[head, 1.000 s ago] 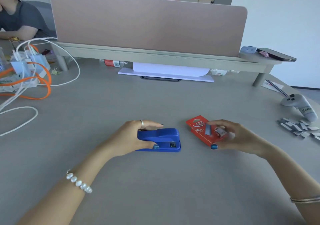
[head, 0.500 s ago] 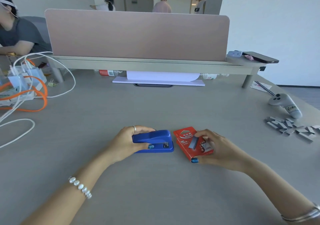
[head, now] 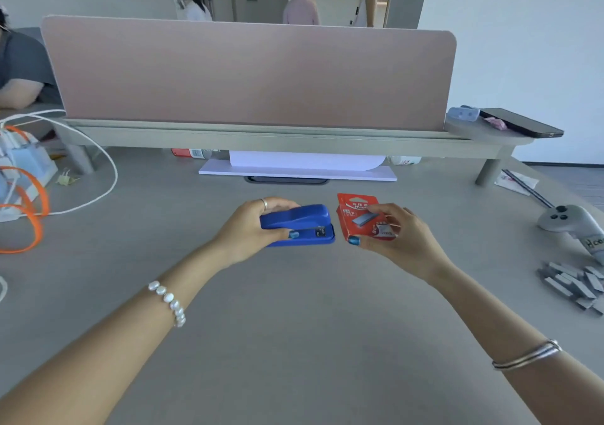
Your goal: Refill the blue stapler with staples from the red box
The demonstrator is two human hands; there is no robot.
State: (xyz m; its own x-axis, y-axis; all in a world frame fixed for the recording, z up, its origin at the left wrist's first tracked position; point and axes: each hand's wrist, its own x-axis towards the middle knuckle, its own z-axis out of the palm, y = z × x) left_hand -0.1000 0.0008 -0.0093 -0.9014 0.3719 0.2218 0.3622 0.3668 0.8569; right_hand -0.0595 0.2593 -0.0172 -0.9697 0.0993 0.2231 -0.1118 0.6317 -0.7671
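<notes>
Item 1, left hand (head: pixel 251 231): it is gripping the blue stapler (head: pixel 299 225) from its left end, fingers (head: pixel 277 203) curling over the far side of the top arm and the thumb pressing on the near side. The hand is closed firmly on the stapler body.

Item 2, blue stapler: it is sitting near the middle of the grey surface (head: pixel 294 326), long axis running left to right, nose pointing right toward the box. The top arm is lying down on the base; no open staple channel is showing. Whether the base is resting on the surface or hanging just above it cannot be told.

Item 3, red box (head: pixel 361 218): it is standing just right of the stapler's nose, close but not touching, printed face tilting toward the camera. It appears closed; no staples are showing from it.

Item 4, right hand (head: pixel 402 238): it is pinching the box from the right, fingers across the far upper face and thumb at the near lower corner. The hand is closed on the box.

Governing relation: the stapler's opening end is facing the box across a narrow gap. By judgement, the refill is not yet started; the stapler is needing to be opened before any strip can pass leftward.

Item 5, loose grey staple strips (head: pixel 575 285): they are lying far right, well apart from both hands.
</notes>
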